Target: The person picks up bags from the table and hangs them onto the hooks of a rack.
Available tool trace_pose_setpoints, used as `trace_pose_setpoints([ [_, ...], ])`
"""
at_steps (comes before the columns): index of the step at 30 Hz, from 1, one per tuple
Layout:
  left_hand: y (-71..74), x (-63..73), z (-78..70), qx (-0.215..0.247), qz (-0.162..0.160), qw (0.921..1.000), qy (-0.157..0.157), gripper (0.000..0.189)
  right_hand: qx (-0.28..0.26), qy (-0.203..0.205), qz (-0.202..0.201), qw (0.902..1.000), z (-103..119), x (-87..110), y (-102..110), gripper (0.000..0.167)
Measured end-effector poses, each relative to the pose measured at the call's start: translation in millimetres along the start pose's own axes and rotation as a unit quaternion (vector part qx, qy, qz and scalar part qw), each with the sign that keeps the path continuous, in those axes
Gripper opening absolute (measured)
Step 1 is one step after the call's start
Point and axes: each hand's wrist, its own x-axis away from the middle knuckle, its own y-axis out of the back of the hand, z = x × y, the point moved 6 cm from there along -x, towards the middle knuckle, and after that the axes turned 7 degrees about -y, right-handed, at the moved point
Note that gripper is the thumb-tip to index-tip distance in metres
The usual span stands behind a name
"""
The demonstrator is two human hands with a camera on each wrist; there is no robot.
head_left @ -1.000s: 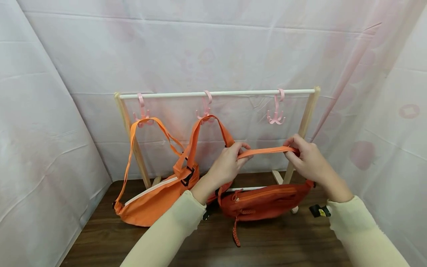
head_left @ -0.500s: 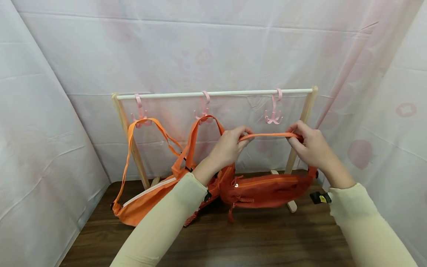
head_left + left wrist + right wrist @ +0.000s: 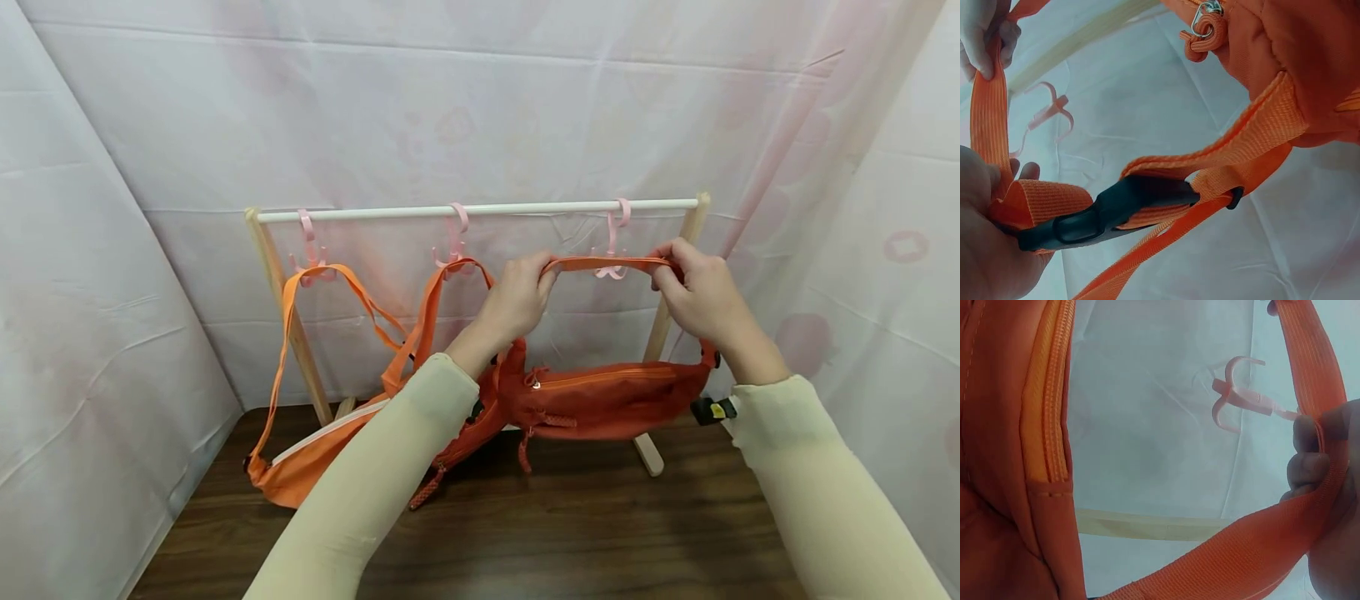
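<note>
Both hands hold the strap (image 3: 600,264) of a rust-orange waist bag (image 3: 611,404), stretching a short span of it level between them. My left hand (image 3: 517,300) pinches the strap's left part; beside it in the left wrist view are a black buckle (image 3: 1104,215) and a fold of webbing. Further right, my right hand (image 3: 701,292) grips the strap, its fingers curled round the webbing (image 3: 1316,356) in the right wrist view. Below them the bag hangs over the table, zipper side forward. The right-hand pink hook (image 3: 611,246) is partly covered by the strap in the head view.
A white rod (image 3: 540,208) on wooden legs carries pink hooks. From the left hook (image 3: 309,242) hangs a bright orange bag (image 3: 315,458). The middle hook (image 3: 455,237) bears another strap, with a second rust-orange bag (image 3: 468,437) partly behind my left arm. The brown table (image 3: 600,533) lies beneath.
Both hands have risen, bringing the strap up from below the right hook to overlap its prongs in the head view. The waist bag has lifted with it, away from the tabletop.
</note>
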Motion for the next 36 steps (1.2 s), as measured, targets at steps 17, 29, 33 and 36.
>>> trace_pose_setpoints([
  [17, 2.9, -23.3, 9.4, -0.048, -0.025, 0.998, 0.033, 0.024, 0.061, -0.078, 0.028, 0.9947, -8.3, -23.0, -4.8, 0.035],
  [29, -5.3, -23.6, 23.3, -0.061, -0.016, 0.9964, 0.057, 0.026, 0.074, -0.082, 0.059, 0.9921, -19.9, -27.6, -19.8, 0.036],
  [33, -9.1, -21.2, 27.9, -0.063, -0.008, 0.9962, 0.06, 0.027, 0.072, -0.083, 0.069, 0.9915, -22.8, -25.6, -25.2, 0.036],
  [36, -12.9, -19.1, 31.2, -0.069, -0.001, 0.9956, 0.064, 0.027, 0.07, -0.087, 0.075, 0.9909, -25.9, -23.4, -29.1, 0.035],
])
